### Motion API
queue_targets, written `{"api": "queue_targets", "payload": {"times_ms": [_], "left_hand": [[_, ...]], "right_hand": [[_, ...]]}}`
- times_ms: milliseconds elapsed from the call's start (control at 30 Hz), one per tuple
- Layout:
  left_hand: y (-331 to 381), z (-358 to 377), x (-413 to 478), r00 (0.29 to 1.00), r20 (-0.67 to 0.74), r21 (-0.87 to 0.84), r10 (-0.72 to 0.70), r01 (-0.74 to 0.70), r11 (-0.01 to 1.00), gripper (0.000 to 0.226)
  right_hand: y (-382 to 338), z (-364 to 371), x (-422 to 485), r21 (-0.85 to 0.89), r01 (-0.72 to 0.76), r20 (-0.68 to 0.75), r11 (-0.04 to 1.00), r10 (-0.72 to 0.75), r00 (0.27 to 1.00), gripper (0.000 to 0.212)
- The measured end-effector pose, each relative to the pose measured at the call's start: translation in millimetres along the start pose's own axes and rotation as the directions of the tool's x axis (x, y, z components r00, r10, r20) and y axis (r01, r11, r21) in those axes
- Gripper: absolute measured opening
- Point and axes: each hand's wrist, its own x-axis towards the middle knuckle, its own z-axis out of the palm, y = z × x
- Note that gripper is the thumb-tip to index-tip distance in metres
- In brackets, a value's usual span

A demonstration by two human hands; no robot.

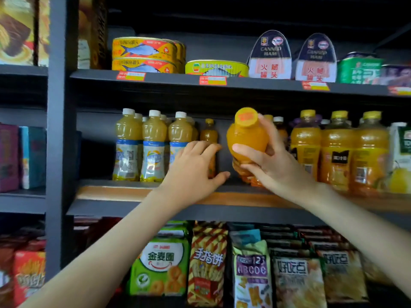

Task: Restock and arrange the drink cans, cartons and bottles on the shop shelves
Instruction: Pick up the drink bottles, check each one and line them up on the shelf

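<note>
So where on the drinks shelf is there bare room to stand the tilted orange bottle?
The gap between the white-capped bottles and the yellow-capped row, where the left hand reaches; one small bottle stands at its back. A narrower dark strip beside the shelf post. Rightwards it is packed to the carton.

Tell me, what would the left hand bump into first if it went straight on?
Most likely the small orange bottle standing back in the gap; the left hand points right at it. Depth is unclear, so the hand may already be touching it.
</note>
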Motion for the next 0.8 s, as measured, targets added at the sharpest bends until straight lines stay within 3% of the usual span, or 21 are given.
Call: {"api": "queue_targets", "payload": {"times_ms": [67, 167, 267, 400, 533, 633, 700, 800], "left_hand": [[27.4, 0.1, -13.0, 1.000, -0.012, -0.133, 0.009, -0.010, 0.991, 0.067], [66.8, -0.9, -37.9, 0.998, 0.039, -0.398, -0.054, 0.065, 0.915, 0.071], [96.9, -7.2, -70.7, 0.993, 0.044, -0.633, -0.109, 0.112, 0.766, 0.064], [129.0, -1.0, -116.2, 0.982, 0.113, -0.856, -0.154, 0.175, 0.486, 0.056], [146.0, 20.3, -152.5, 0.950, 0.226, -0.833, -0.215, 0.303, 0.463, 0.045], [145.8, 34.7, -182.3, 0.882, 0.370, -0.798, -0.293, 0.463, 0.386, 0.042], [142.2, 40.1, -197.2, 0.822, 0.446, -0.759, -0.354, 0.557, 0.337, 0.040], [132.8, 43.0, -210.6, 0.730, 0.544, -0.708, -0.414, 0.664, 0.242, 0.039]], "right_hand": [[-13.9, -19.4, -10.5, 0.098, -0.060, -0.144, 0.993, 0.074, 0.987, 0.070], [-38.9, -51.2, -25.9, 0.405, -0.225, -0.298, 0.886, 0.361, 0.884, 0.074], [-67.1, -79.9, -51.8, 0.730, -0.229, -0.295, 0.644, 0.599, 0.745, 0.083], [-106.0, -90.5, -97.8, 0.950, -0.246, -0.032, 0.193, 0.843, 0.537, 0.084], [-134.7, -74.9, -141.7, 0.914, -0.400, 0.219, -0.065, 0.909, 0.355, 0.080], [-148.2, -61.4, -169.4, 0.798, -0.575, 0.400, -0.180, 0.872, 0.282, 0.076], [-154.8, -52.9, -181.2, 0.660, -0.730, 0.503, -0.178, 0.827, 0.253, 0.078], [-163.5, -42.0, -185.9, 0.433, -0.900, 0.557, -0.043, 0.798, 0.230, 0.086]]}}
